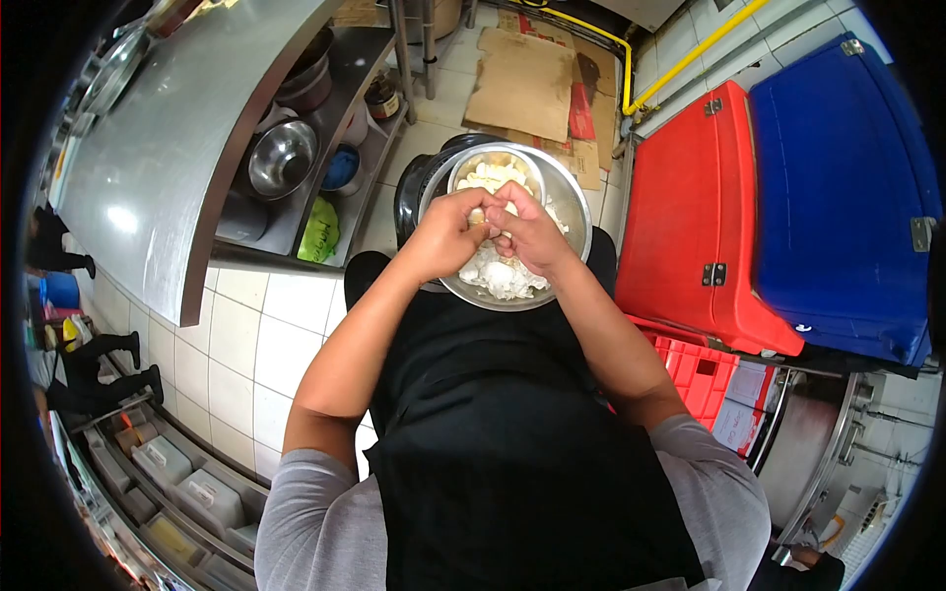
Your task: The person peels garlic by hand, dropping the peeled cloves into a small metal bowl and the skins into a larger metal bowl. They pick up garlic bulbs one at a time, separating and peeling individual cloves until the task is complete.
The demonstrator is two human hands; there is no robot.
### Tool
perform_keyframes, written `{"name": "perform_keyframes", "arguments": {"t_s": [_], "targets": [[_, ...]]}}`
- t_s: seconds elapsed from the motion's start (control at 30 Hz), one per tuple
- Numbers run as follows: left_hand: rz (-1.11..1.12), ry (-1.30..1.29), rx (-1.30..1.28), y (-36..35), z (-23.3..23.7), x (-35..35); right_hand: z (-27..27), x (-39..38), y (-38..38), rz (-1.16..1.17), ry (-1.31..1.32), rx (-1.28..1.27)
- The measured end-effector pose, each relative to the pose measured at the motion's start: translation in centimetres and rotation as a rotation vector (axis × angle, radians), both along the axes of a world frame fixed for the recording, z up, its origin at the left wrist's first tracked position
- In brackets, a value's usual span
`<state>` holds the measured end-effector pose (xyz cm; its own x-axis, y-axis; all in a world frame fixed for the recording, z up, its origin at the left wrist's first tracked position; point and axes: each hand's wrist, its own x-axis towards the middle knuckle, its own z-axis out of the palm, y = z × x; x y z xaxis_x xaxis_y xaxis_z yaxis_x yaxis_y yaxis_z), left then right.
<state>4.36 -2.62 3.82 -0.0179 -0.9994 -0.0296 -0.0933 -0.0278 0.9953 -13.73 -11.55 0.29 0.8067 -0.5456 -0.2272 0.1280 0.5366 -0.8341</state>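
My left hand [441, 236] and my right hand [534, 234] meet fingertip to fingertip above a large steel bowl [574, 197]. Both are closed in a pinch on what looks like a small garlic clove, mostly hidden by the fingers. Beneath them, white papery garlic skins [505, 280] fill the near part of the bowl. A smaller steel bowl [540, 177] sits inside it on the far side, with pale peeled garlic cloves [485, 175] in it. The large bowl stands between my knees, close to a black rounded object [408, 202].
A steel table [148, 167] with a lower shelf holding an empty steel bowl [283, 158] and a green bag [319, 230] is on the left. Red [685, 217] and blue [838, 187] chests stand right. Flattened cardboard [522, 84] lies ahead. Other people's legs [103, 369] show far left.
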Motion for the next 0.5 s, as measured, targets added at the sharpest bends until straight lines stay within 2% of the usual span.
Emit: {"name": "perform_keyframes", "arguments": {"t_s": [0.03, 0.13, 0.2, 0.23, 0.3, 0.33, 0.4, 0.43, 0.5], "targets": [[0.020, -0.167, -0.060, 0.0, -0.4, -0.1, -0.3, -0.1, -0.2, 0.004, -0.001, -0.001], [0.115, -0.221, -0.073, 0.6, 0.3, -0.8, -0.6, -0.2, -0.5, 0.069, 0.113, -0.065], [0.183, -0.256, -0.051, 0.7, 0.1, -1.1, -1.1, 0.8, 0.0, -0.131, 0.110, -0.586], [0.243, -0.238, -0.027, 0.6, -0.4, -1.1, -1.1, 0.9, -0.4, -0.133, 0.108, -0.586], [0.300, -0.219, -0.002, 0.7, -0.9, -0.8, -1.1, 1.0, -1.5, -0.207, 0.330, -0.833], [0.312, -0.292, 0.000, 0.7, -0.9, -0.4, -1.7, 1.3, -2.2, -0.208, 0.330, -0.833], [0.317, -0.390, 0.080, 1.0, -0.2, -0.1, -2.5, 2.1, -3.3, -0.163, 0.274, -0.508], [0.317, -0.392, 0.079, 1.1, 0.3, 0.0, -2.5, 2.1, -4.0, -0.165, 0.271, -0.508], [0.151, -0.488, 0.203, 1.8, 0.9, 0.7, -1.8, 1.8, -5.2, -0.245, 0.342, -0.575]]}}
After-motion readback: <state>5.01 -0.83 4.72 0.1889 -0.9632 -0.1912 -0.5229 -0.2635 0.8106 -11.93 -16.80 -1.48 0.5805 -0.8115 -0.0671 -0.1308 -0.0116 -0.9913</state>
